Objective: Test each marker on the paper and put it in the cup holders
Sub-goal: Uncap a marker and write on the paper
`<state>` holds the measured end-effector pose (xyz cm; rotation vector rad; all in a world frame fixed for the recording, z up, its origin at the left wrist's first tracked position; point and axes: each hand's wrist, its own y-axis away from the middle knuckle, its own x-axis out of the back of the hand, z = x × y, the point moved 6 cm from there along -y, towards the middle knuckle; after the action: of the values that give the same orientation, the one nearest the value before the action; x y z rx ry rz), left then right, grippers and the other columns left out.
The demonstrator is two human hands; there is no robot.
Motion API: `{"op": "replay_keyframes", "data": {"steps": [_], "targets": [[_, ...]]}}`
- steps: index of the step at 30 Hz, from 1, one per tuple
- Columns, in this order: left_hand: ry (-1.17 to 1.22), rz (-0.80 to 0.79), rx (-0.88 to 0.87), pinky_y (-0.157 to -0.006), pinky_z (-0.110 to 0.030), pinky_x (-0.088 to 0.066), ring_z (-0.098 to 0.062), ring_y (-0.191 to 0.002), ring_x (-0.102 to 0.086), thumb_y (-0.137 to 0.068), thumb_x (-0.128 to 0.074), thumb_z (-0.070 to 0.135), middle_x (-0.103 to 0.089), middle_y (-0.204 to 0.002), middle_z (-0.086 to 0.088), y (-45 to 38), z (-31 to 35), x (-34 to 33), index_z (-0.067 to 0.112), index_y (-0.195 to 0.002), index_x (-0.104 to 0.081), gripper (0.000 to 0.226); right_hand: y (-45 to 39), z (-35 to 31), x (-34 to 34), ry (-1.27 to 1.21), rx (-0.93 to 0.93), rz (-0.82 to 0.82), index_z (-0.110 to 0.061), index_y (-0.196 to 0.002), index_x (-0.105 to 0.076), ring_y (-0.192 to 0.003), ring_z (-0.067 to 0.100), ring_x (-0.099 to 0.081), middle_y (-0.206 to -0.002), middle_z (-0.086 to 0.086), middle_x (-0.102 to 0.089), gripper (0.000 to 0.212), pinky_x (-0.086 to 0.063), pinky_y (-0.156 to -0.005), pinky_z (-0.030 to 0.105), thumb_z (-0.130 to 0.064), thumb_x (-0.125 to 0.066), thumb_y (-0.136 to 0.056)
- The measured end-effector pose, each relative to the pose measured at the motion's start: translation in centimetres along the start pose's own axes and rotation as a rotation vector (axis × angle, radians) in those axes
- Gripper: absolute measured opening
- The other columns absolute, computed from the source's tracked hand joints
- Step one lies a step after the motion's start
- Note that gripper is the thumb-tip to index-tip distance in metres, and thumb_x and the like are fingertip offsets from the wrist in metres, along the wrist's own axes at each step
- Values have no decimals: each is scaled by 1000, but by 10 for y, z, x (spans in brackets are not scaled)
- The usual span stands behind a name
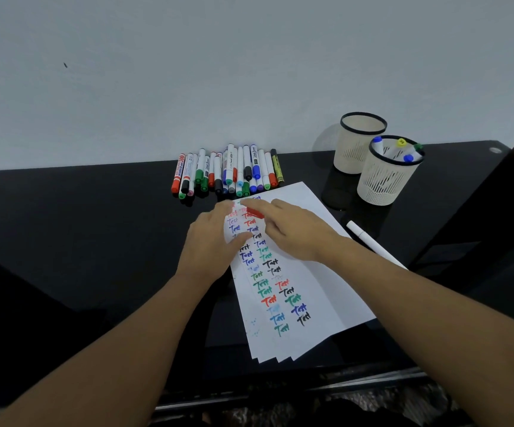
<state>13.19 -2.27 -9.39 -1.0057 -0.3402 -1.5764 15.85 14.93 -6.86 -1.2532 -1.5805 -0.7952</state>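
I see both hands over the top of the paper (pixel 308 291); my right hand (pixel 296 232) pinches a red marker (pixel 254 212) against the sheet; the left hand (pixel 211 238) rests beside it, whether its fingers grip anything I cannot tell; the marker pile (pixel 228 172) lies beyond, the near cup (pixel 388 177) holds several, the far cup (pixel 359 143) stands behind.

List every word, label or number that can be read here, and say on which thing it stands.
"Test": handwritten many times in red, blue, green and black on the top white paper sheet.
Printed labels on the barrels of the pile of markers: too small and blurred to read.
Mark on the yellow marker cap: unreadable.
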Motion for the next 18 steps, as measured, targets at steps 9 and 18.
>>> {"op": "replay_keyframes", "data": {"steps": [9, 18], "targets": [[-128, 1, -35, -102, -48, -46, -20, -121, -53, -86, -70, 57, -69, -125, 3, -3, -6, -6, 17, -119, -74, 51, 4, 9, 1, -67, -78, 28, -44, -153, -31, -105, 16, -59, -129, 4, -64, 49, -53, -94, 39, -37, -45, -106], [-147, 6, -48, -102, -48, -45, -21, -121, -52, -87, -70, 55, -69, -125, 2, -2, -2, -6, 17, -119, -74, 50, 13, 14, 0, -93, -104, 88, -40, -148, -36, -85, 12, -59, -124, 3, -67, 46, -55, -82, 35, -33, -47, -104]]}}
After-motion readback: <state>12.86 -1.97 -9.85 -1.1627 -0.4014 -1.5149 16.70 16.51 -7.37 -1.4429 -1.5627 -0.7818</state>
